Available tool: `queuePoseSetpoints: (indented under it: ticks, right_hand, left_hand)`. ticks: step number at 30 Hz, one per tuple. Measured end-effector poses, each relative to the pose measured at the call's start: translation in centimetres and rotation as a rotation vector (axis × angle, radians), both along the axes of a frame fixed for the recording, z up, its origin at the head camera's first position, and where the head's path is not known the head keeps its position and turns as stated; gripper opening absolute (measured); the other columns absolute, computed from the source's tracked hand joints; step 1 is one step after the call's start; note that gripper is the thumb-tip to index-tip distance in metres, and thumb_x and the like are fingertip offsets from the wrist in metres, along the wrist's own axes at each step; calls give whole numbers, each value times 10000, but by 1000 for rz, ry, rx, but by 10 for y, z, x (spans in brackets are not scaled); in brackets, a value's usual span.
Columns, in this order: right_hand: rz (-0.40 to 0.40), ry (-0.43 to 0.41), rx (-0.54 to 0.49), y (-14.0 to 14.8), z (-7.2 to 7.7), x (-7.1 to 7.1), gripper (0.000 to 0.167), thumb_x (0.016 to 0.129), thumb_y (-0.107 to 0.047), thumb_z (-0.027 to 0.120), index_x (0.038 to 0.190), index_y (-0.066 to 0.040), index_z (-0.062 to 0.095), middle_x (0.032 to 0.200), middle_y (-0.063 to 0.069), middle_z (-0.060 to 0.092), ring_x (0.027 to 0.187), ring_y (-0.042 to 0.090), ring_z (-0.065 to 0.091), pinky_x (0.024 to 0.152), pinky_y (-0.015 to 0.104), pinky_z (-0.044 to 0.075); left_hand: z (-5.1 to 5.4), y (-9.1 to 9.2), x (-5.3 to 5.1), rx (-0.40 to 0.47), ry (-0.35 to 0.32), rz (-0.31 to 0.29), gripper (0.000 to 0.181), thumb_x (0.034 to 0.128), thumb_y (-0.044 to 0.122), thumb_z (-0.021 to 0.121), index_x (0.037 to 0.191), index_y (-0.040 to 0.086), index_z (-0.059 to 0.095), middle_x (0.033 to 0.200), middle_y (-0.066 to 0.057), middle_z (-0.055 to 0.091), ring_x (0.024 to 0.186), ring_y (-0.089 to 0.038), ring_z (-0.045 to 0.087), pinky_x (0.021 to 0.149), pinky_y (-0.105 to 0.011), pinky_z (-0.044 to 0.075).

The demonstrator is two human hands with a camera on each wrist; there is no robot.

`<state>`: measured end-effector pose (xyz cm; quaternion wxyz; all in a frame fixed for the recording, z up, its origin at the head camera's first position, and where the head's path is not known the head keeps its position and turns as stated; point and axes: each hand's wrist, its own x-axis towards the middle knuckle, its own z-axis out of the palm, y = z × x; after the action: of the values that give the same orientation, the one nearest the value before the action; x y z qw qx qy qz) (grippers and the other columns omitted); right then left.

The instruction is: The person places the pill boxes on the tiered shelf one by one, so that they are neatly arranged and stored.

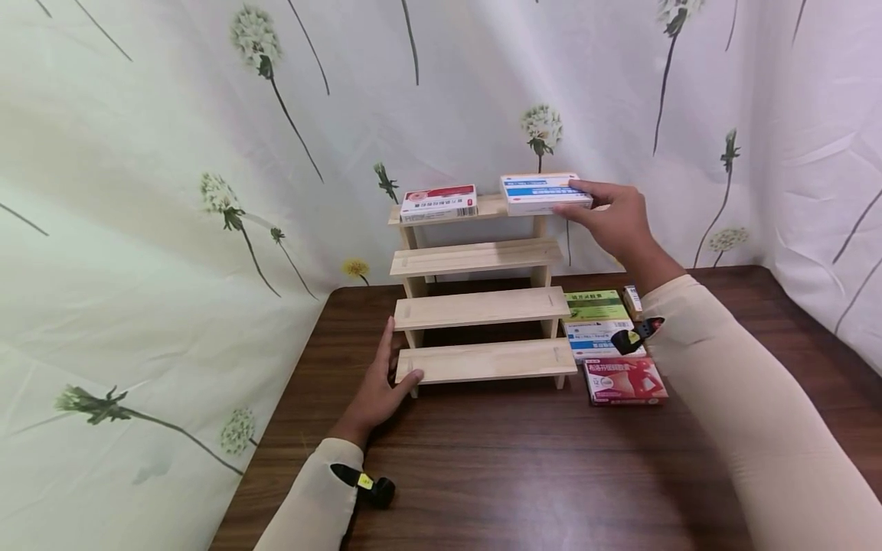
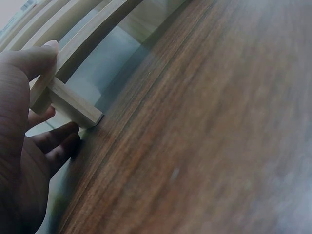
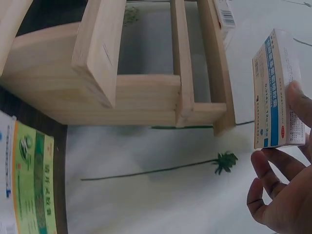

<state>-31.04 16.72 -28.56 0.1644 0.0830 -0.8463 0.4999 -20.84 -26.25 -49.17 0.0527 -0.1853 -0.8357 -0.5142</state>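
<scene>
A stepped wooden rack (image 1: 482, 306) with several tiers stands on the table. My left hand (image 1: 377, 394) grips its lower left end, thumb on the bottom tier (image 1: 485, 362) and the other fingers around the side. In the left wrist view, that hand (image 2: 24, 112) is at the rack's foot (image 2: 75, 105). My right hand (image 1: 616, 218) pinches a white and blue medicine box (image 1: 537, 193) by its right end, at the right part of the top tier. The right wrist view has this box (image 3: 274, 92) apart from the tier's edge. A red and white medicine box (image 1: 439, 203) lies on the top tier's left.
Right of the rack lie a green medicine box (image 1: 596, 305), a white and blue box (image 1: 596, 337), a pink-red box (image 1: 625, 380) and a small narrow box (image 1: 632, 302). A white cloth (image 1: 448, 115) with dandelion prints hangs behind the dark wooden table (image 1: 496, 451).
</scene>
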Motion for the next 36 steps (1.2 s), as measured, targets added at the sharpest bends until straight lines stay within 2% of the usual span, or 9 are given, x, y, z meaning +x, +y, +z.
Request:
queuePoseSetpoints:
  ticks: [8,16,20,23,28,32,36]
  right_hand:
    - [-2,-21,-49,-14,-5,-11,681,970,-422,850,1570,-214,606,1611,115,609,1438,294,601,1055,389,510]
    - [-23,-36,-100,-28,-14,-21,659,992,-390,831,1585,-227,598,1647,112,569,1434,274,593,1154,467,494]
    - [-33,8,-80,-34,-17,-25,643,983,-374,845,1560,-194,629,1614,122,604,1445,300,600,1206,512,448]
    - [-66,41,-52,-39,-19,-27,627,971,-372,856,1537,-190,654,1593,134,621,1465,334,575,1242,554,343]
    - [-106,75,-29,-45,-21,-28,603,973,-340,854,1520,-166,669,1575,185,622,1480,393,520,1194,646,203]
    - [-105,100,-30,-49,-21,-31,585,966,-300,865,1497,-133,685,1555,184,642,1507,383,512,1205,656,186]
    - [-107,82,-43,-51,-22,-33,573,957,-293,875,1480,-133,700,1582,154,625,1534,364,477,1222,648,168]
  left_hand:
    - [-1,-1,-2,-7,5,4,1081,1058,199,749,1770,358,-49,1818,-209,200,1502,-478,529,1134,-637,497]
    - [-2,-1,-3,1,2,-1,1084,1060,194,745,1763,388,-56,1829,-203,156,1503,-502,521,1139,-664,487]
    - [-2,0,-2,8,4,-3,1084,1058,195,747,1766,377,-54,1825,-209,171,1496,-498,528,1135,-653,492]
    - [-1,0,-2,10,2,-4,1086,1058,195,748,1766,380,-55,1821,-212,182,1494,-489,533,1134,-643,493]
    - [0,1,0,9,-1,-7,1090,1058,202,748,1764,386,-62,1822,-216,173,1509,-495,517,1145,-657,481]
    - [0,0,-1,16,-5,-5,1091,1056,201,751,1762,399,-58,1816,-219,194,1506,-489,521,1141,-654,485]
    - [-2,1,-1,10,-7,0,1090,1057,204,750,1762,396,-59,1806,-227,225,1494,-478,540,1127,-640,502]
